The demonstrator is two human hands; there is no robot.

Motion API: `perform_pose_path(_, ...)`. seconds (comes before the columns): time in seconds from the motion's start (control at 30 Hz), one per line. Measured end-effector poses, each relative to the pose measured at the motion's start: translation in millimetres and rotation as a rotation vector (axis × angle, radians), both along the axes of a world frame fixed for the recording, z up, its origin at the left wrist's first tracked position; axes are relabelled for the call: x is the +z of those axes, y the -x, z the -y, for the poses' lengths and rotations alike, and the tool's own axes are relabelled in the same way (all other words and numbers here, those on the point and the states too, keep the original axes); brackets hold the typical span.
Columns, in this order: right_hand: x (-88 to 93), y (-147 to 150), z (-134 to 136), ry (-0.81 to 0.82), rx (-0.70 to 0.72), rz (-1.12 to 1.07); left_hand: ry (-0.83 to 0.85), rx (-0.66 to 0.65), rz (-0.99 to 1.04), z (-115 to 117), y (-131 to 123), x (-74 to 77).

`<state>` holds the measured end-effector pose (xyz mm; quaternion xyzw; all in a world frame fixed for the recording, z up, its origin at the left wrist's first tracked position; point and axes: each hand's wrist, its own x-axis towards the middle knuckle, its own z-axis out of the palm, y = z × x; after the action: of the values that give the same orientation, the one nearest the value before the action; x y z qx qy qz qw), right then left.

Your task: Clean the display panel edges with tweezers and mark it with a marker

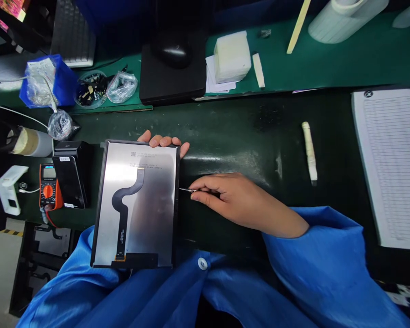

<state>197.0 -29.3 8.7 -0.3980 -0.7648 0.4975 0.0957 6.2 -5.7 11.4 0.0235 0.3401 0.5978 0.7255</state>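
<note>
My left hand (164, 140) grips a tablet display panel (153, 214) from beneath, its fingertips curled over the top edge and the rest hidden under the panel. The panel's silvery back faces up, with a dark S-shaped flex cable (122, 218) running across it. Between the thumb and fingers of my right hand (225, 196) is a thin metal tool, probably tweezers (187, 189). Its tip reaches the right edge of the panel; whether it touches cannot be told.
A multimeter (48, 187) and a phone (68, 182) lie left. A mouse (173, 52), white wipes (232, 57) and a blue bin (51, 82) stand along the raised shelf. To the right are a taped stick (309, 152) and lined paper (392, 168).
</note>
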Motion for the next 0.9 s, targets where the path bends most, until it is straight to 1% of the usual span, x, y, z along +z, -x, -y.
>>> perform_pose_path(0.07, -0.1, 0, 0, 0.037, -0.032, 0.000, -0.001, 0.010, -0.042, -1, 0, -1.3)
perform_pose_path(0.2, -1.3, 0, 0, -0.062, -0.018, -0.028, -0.001, 0.006, -0.014, -1, -1, -0.7)
perform_pose_path(0.27, -1.1, 0, 0, -0.073, -0.002, -0.028, 0.006, -0.004, -0.006, -1, 0, -0.4)
perform_pose_path(0.37, -0.2, 0, 0, -0.033, 0.020, -0.013, 0.012, -0.011, -0.045, -1, 0, 0.0)
perform_pose_path(0.5, -0.2, 1, 0, 0.051, -0.014, 0.027, 0.023, -0.012, -0.087, 0, -1, 2.4)
perform_pose_path(0.57, -0.5, 1, -1, 0.063, -0.004, 0.043, 0.014, -0.009, -0.086, 1, -2, 4.5)
perform_pose_path(0.7, -0.6, 0, -1, -0.002, 0.043, 0.032, 0.006, -0.018, -0.097, 2, -2, 7.9)
perform_pose_path(0.83, 0.2, 1, 0, -0.064, 0.002, 0.022, 0.004, -0.040, -0.129, 3, -2, 8.6)
perform_pose_path(0.9, 0.8, 2, 0, -0.043, -0.019, 0.029, 0.002, -0.032, -0.126, 3, -2, 7.7)
